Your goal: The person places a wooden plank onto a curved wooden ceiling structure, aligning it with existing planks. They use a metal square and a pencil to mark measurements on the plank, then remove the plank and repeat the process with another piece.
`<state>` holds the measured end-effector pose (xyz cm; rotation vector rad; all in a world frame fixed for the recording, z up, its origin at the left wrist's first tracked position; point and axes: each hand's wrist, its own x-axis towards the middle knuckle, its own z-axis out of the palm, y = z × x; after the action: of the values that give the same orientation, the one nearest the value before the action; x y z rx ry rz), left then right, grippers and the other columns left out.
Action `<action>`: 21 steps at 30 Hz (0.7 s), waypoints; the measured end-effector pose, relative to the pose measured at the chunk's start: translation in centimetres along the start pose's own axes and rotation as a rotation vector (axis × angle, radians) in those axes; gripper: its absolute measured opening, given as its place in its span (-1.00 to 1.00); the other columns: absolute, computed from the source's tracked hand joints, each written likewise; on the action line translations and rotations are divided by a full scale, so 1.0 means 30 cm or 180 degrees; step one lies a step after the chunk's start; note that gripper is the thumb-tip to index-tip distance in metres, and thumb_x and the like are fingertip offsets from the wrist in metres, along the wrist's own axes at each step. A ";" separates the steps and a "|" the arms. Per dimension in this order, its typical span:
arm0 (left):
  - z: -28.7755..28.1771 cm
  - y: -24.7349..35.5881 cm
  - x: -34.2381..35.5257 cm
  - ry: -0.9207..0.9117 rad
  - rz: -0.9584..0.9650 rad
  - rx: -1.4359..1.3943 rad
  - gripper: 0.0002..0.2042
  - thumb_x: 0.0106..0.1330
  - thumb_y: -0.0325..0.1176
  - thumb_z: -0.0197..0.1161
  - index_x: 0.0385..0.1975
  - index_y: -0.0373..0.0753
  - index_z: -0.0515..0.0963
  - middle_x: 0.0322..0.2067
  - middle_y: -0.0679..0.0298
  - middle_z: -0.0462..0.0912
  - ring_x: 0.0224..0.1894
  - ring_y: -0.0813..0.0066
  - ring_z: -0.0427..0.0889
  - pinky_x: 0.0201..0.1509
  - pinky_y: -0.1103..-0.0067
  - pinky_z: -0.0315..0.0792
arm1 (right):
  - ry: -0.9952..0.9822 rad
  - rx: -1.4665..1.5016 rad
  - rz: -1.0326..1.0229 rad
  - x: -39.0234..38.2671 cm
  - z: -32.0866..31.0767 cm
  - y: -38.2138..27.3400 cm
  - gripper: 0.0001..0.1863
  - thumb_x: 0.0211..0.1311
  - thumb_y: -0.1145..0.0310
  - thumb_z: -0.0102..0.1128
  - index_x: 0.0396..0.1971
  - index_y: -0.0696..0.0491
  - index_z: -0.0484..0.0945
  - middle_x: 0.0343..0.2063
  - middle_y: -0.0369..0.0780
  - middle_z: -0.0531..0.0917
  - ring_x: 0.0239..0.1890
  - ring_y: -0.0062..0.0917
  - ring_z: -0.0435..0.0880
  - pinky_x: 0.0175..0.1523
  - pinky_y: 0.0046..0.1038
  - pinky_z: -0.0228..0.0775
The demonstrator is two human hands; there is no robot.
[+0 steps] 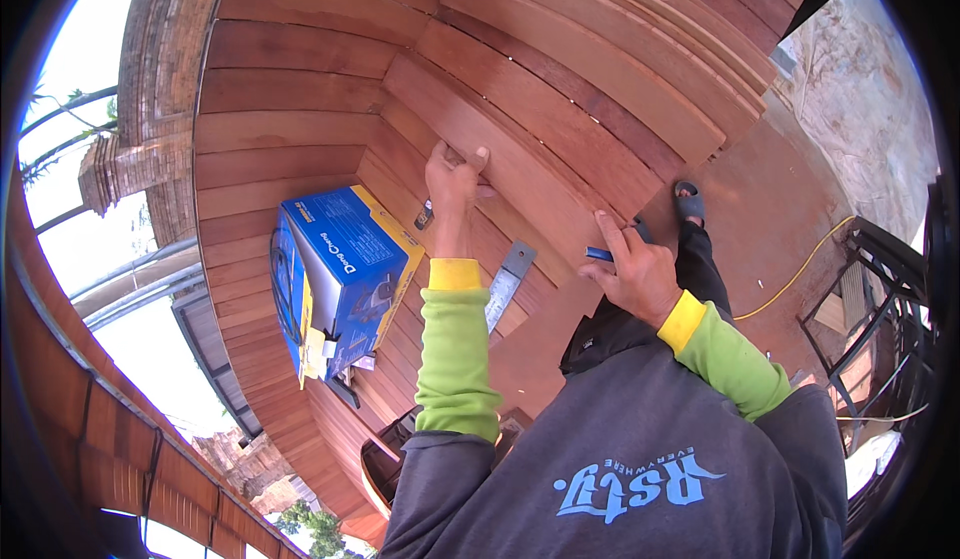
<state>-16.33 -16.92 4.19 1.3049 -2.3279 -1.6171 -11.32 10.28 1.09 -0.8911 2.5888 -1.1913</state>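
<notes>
Left hand (453,181) grasps near edge of wooden board (510,154); right hand (638,271) grips blue tool (598,254) by board's end | board lies atop planks (290,91) | likely stiff, fairly heavy; best held by both long edges.

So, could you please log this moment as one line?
left hand: on wooden board | right hand: holding slim blue item | nearby: flat metal tool, blue-yellow box
</notes>
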 end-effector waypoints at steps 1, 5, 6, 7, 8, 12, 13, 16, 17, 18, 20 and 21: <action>0.002 0.001 -0.001 0.0000 0.0001 -0.0009 -0.54 0.21 -0.48 0.30 0.07 -0.52 0.34 -0.40 0.17 0.56 -0.56 0.46 0.56 -0.63 0.57 0.56 | 0.0017 0.0026 0.0008 0.002 -0.001 -0.001 -0.17 -0.07 0.07 0.45 0.19 0.16 0.36 -0.50 -0.10 0.55 -0.61 -0.27 0.62 -0.53 -0.36 0.47; 0.009 0.013 -0.015 0.0013 0.0033 -0.0008 -0.51 0.22 -0.47 0.30 0.10 -0.53 0.31 -0.39 0.15 0.54 -0.57 0.45 0.56 -0.62 0.55 0.58 | 0.0113 0.0230 0.0168 -0.010 0.008 -0.002 -0.20 -0.08 0.14 0.48 0.17 0.17 0.36 -0.41 -0.07 0.59 -0.50 -0.23 0.65 -0.43 -0.35 0.52; 0.011 0.017 -0.018 0.0020 0.0048 0.0001 -0.50 0.22 -0.47 0.30 0.11 -0.53 0.30 -0.39 0.15 0.53 -0.57 0.44 0.56 -0.62 0.54 0.59 | 0.0105 0.0320 0.0280 -0.016 0.011 -0.001 -0.20 -0.10 0.18 0.50 0.16 0.16 0.36 -0.35 -0.04 0.61 -0.41 -0.20 0.67 -0.36 -0.35 0.55; 0.009 0.017 -0.019 -0.0040 0.0034 -0.0031 -0.48 0.22 -0.47 0.30 0.13 -0.53 0.27 -0.37 0.14 0.53 -0.57 0.43 0.56 -0.62 0.53 0.60 | 0.0096 0.0411 0.0395 -0.023 0.014 0.000 -0.21 -0.11 0.22 0.52 0.15 0.16 0.36 -0.29 -0.02 0.63 -0.33 -0.17 0.69 -0.30 -0.35 0.57; 0.007 0.017 -0.016 -0.0100 0.0020 -0.0063 -0.45 0.22 -0.46 0.30 0.15 -0.54 0.24 -0.36 0.13 0.52 -0.57 0.42 0.56 -0.62 0.52 0.60 | 0.0174 0.0603 0.0431 -0.027 0.019 0.002 -0.25 -0.10 0.24 0.51 0.13 0.16 0.37 -0.29 -0.02 0.63 -0.30 -0.18 0.70 -0.27 -0.35 0.57; 0.014 0.018 -0.026 -0.0132 -0.0061 -0.0131 -0.39 0.24 -0.45 0.29 0.22 -0.50 0.15 -0.33 0.12 0.51 -0.55 0.38 0.57 -0.62 0.49 0.61 | 0.0198 0.1482 0.0988 -0.044 0.023 0.022 -0.36 -0.04 0.33 0.47 0.06 0.16 0.39 -0.25 -0.02 0.65 -0.18 -0.22 0.70 -0.11 -0.37 0.55; 0.011 0.013 -0.024 -0.0136 -0.0071 -0.0095 -0.39 0.25 -0.44 0.28 0.23 -0.49 0.14 -0.32 0.11 0.51 -0.55 0.37 0.57 -0.62 0.48 0.61 | 0.0133 0.1741 0.1218 -0.049 0.021 0.024 -0.37 -0.03 0.35 0.47 0.05 0.16 0.38 -0.23 -0.02 0.65 -0.14 -0.22 0.70 -0.07 -0.37 0.54; 0.005 -0.006 -0.010 -0.0149 -0.0072 -0.0049 -0.38 0.26 -0.42 0.27 0.25 -0.45 0.12 -0.30 0.09 0.51 -0.54 0.35 0.58 -0.61 0.47 0.62 | 0.0369 0.1765 0.1063 -0.065 0.022 0.027 -0.45 0.03 0.40 0.41 0.04 0.15 0.41 -0.25 -0.05 0.66 -0.15 -0.27 0.71 -0.02 -0.40 0.52; 0.001 -0.015 -0.005 -0.0154 -0.0053 -0.0074 -0.38 0.27 -0.41 0.26 0.25 -0.44 0.12 -0.29 0.08 0.52 -0.54 0.35 0.58 -0.61 0.47 0.62 | 0.0316 0.1817 0.1169 -0.065 0.018 0.027 -0.49 0.04 0.42 0.39 0.02 0.16 0.43 -0.26 -0.06 0.66 -0.16 -0.30 0.71 -0.02 -0.42 0.51; -0.001 -0.022 -0.003 -0.0158 -0.0034 -0.0100 -0.39 0.27 -0.41 0.26 0.25 -0.43 0.12 -0.28 0.07 0.52 -0.54 0.34 0.58 -0.61 0.46 0.62 | 0.0262 0.1870 0.1275 -0.064 0.012 0.027 -0.52 0.05 0.44 0.37 0.00 0.16 0.44 -0.27 -0.08 0.66 -0.17 -0.32 0.71 -0.02 -0.43 0.51; 0.001 -0.028 0.003 -0.0154 -0.0038 -0.0085 -0.37 0.28 -0.41 0.26 0.27 -0.42 0.10 -0.25 0.04 0.53 -0.53 0.33 0.59 -0.60 0.45 0.62 | 0.0245 0.2003 0.1431 -0.059 0.007 0.021 -0.58 0.07 0.48 0.33 -0.03 0.17 0.47 -0.29 -0.10 0.67 -0.19 -0.38 0.71 -0.02 -0.47 0.50; 0.002 -0.030 0.005 -0.0150 -0.0041 -0.0077 -0.37 0.28 -0.41 0.25 0.28 -0.42 0.09 -0.23 0.02 0.54 -0.52 0.32 0.60 -0.59 0.45 0.62 | 0.0275 0.2082 0.1484 -0.057 0.005 0.016 -0.61 0.09 0.50 0.31 -0.05 0.17 0.49 -0.30 -0.11 0.67 -0.19 -0.41 0.70 -0.02 -0.48 0.49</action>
<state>-15.90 -17.09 3.39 1.2939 -2.3230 -1.6926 -10.11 11.41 0.46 -0.0997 2.0436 -1.7580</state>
